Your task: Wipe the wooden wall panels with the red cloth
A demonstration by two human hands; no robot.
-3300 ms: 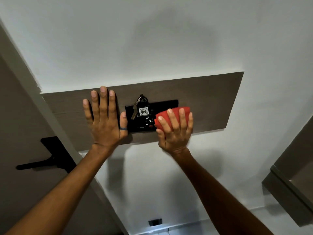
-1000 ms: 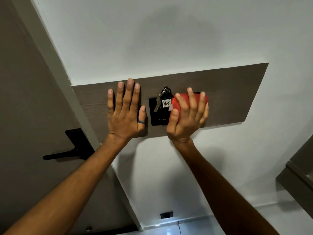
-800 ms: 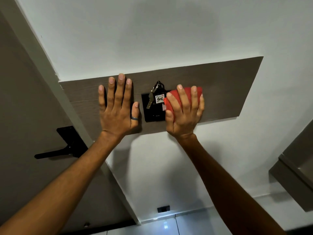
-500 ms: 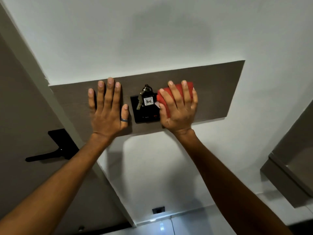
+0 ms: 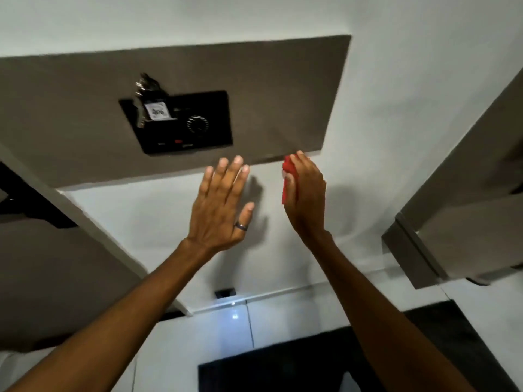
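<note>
The right hand (image 5: pixel 307 193) pinches the red cloth (image 5: pixel 288 178) just under the panel's (image 5: pixel 268 89) lower edge, at five o'clock from the black plate (image 5: pixel 184 121). The left hand (image 5: pixel 219 205) is spread, fingers straight.
</note>
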